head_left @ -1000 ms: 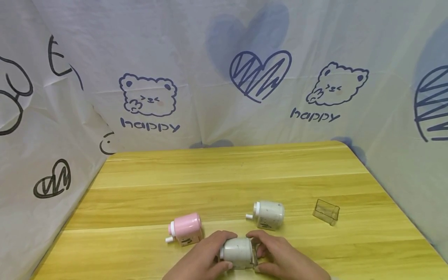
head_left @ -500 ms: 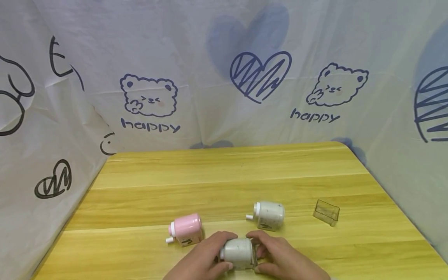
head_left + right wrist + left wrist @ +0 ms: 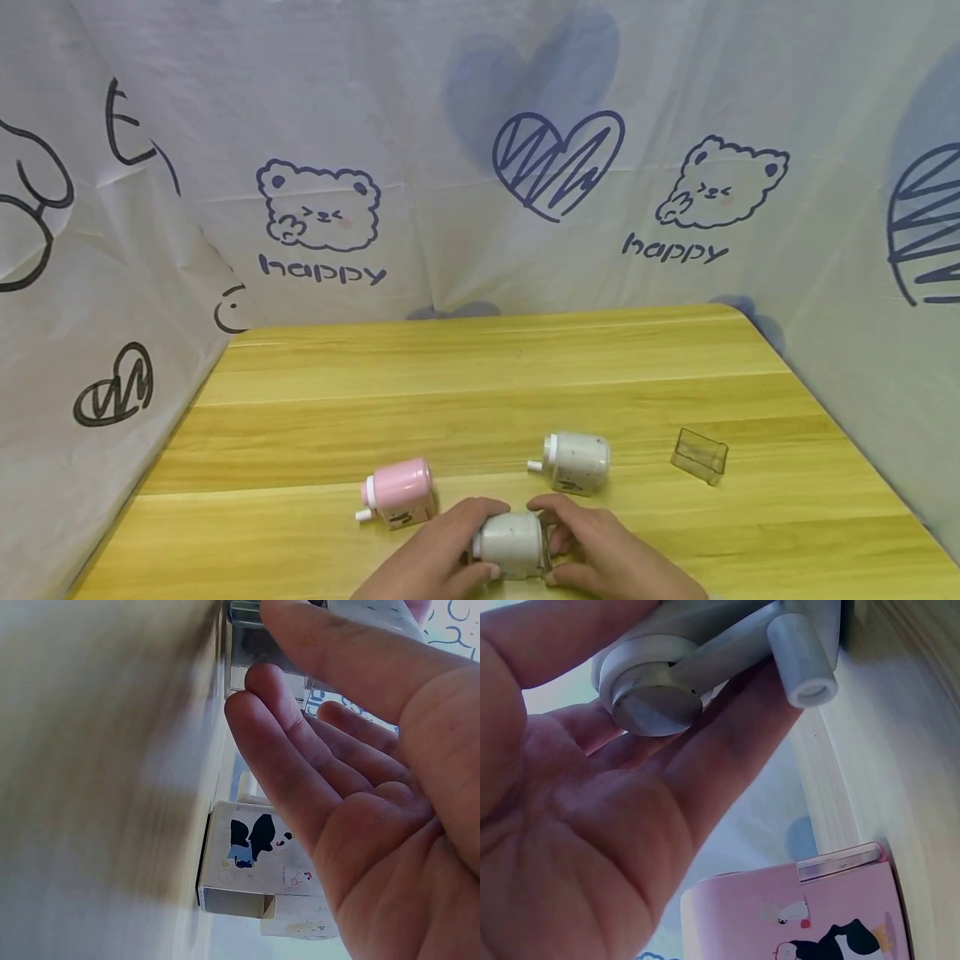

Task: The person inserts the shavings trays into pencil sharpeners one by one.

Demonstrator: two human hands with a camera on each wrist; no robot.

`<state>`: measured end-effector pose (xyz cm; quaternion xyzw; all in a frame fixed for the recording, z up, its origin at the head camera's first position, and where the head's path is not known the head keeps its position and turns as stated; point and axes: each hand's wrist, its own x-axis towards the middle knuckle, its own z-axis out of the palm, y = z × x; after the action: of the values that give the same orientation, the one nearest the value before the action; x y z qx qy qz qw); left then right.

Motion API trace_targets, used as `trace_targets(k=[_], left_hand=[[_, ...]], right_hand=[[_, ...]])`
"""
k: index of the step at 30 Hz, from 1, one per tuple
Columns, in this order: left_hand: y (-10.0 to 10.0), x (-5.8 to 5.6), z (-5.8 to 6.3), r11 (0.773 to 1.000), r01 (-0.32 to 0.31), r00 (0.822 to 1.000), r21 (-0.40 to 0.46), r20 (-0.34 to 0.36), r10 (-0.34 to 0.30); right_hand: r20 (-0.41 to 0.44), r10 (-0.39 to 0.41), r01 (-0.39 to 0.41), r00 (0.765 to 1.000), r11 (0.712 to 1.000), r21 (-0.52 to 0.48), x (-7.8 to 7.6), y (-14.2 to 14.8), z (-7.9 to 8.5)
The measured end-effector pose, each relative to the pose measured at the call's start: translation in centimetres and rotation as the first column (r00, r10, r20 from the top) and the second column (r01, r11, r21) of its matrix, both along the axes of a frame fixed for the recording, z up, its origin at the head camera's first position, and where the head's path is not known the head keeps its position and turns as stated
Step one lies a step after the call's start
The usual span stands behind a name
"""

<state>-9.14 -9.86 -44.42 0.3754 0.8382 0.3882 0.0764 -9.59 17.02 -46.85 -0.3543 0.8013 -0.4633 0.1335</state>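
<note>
Between two curled hands at the bottom of the head view, a pale grey crank-handled case (image 3: 512, 535) is resting close to the table; the left hand (image 3: 438, 546) is gripping its left end, thumb on the near side and fingers on the far side; the right hand (image 3: 600, 542) is pinching a smoky clear drawer (image 3: 546, 542) at its right end; fingers are covering much of that drawer, so how deep it is sitting is hard to tell. Within the left grip, the crank (image 3: 727, 652) is staying out of the head view's sight, but the left wrist camera is catching its arm and hollow-ended handle; both forearms are running off the lower frame, which is also cutting away the near edge of the table (image 3: 480, 375).

Just beyond the grip, a second grey case (image 3: 581, 460) is standing, an opening showing low in its right end; left of the grip, a pink case (image 3: 402, 492) is standing near the left wrist; right of the grip and farther off, a loose clear drawer (image 3: 693, 467) is lying with wood around it; past these, bare boards are stretching to the far edge and a printed cloth (image 3: 427, 100). The held case is looking smooth and faintly speckled, its top rounding over.
</note>
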Motion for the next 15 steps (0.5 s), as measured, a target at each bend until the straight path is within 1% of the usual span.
trace_targets(k=[11, 15], left_hand=[[0.06, 0.02, 0.2, 1.0, 0.008, 1.0, 0.003, 0.004, -0.008], [0.1, 0.04, 0.2, 1.0, 0.009, 1.0, 0.007, 0.019, -0.009]], right_hand=[[0.032, 0.018, -0.017, 0.999, 1.0, -0.02, 0.02, 0.0, 0.09], [0.04, 0.023, -0.022, 0.999, 0.999, -0.023, 0.02, -0.04, 0.17]])
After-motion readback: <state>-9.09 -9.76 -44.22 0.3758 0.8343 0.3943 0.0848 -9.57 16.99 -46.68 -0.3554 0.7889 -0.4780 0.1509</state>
